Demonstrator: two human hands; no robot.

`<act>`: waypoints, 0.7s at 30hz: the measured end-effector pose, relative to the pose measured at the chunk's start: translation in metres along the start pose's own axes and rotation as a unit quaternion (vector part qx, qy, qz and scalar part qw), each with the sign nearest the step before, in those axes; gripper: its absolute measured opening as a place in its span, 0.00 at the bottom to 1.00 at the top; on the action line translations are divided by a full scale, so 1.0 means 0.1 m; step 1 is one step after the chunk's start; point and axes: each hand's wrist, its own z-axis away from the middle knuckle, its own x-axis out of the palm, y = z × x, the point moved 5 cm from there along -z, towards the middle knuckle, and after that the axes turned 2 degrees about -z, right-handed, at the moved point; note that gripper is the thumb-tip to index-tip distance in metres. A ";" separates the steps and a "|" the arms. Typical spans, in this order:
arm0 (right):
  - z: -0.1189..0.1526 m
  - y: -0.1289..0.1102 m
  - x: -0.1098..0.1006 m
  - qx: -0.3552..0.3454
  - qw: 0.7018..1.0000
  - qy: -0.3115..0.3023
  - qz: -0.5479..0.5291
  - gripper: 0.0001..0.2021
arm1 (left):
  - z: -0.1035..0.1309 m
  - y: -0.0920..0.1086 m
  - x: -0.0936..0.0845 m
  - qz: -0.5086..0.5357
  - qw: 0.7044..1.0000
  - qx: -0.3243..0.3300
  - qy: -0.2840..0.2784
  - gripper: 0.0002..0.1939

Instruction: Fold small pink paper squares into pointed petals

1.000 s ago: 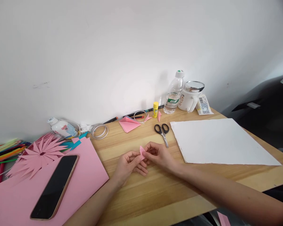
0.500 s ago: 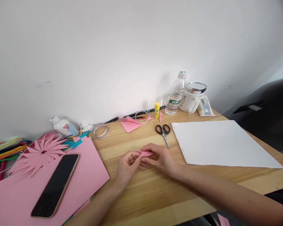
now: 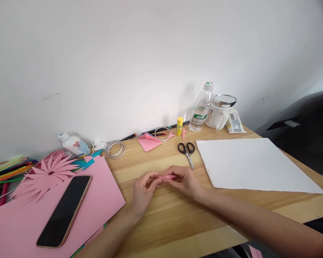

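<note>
A small folded piece of pink paper [image 3: 167,177] is pinched between both hands, just above the wooden table. My left hand [image 3: 145,188] grips its left end with thumb and fingers closed. My right hand [image 3: 185,181] holds the other end, also pinched, and its fingers hide part of the paper. Beyond my right hand lie black-handled scissors [image 3: 187,154], blades toward me. Farther back are a stack of pink paper squares [image 3: 149,142], a small folded pink piece [image 3: 183,134] and a yellow glue stick [image 3: 179,126].
A white board [image 3: 253,165] lies to the right. Behind it stand a water bottle [image 3: 200,111] and a white mug [image 3: 218,116]. On the left, a phone [image 3: 64,211] rests on pink sheets [image 3: 104,190], near a pink paper pinwheel shape [image 3: 51,168], a white bottle [image 3: 74,145] and tape rolls [image 3: 115,149].
The folded paper has turned flatter and is more covered by my fingers. My left hand has shifted slightly left, with its fingers drawn closer around the paper's end.
</note>
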 end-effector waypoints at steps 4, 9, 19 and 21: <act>-0.01 0.04 -0.05 -0.003 0.999 0.029 -0.016 0.11 | 0.00 0.02 -0.01 -0.015 1.000 0.006 -0.004 0.10; -0.01 0.04 -0.04 -0.025 0.999 0.019 0.015 0.11 | 0.00 0.07 0.00 -0.004 0.999 0.007 -0.033 0.11; 0.02 0.02 -0.07 -0.016 0.998 0.050 -0.018 0.10 | -0.02 0.04 0.02 0.005 0.999 -0.015 -0.041 0.13; 0.02 0.01 -0.07 -0.002 0.998 0.057 -0.035 0.10 | -0.02 0.03 0.03 0.013 0.999 -0.024 -0.047 0.14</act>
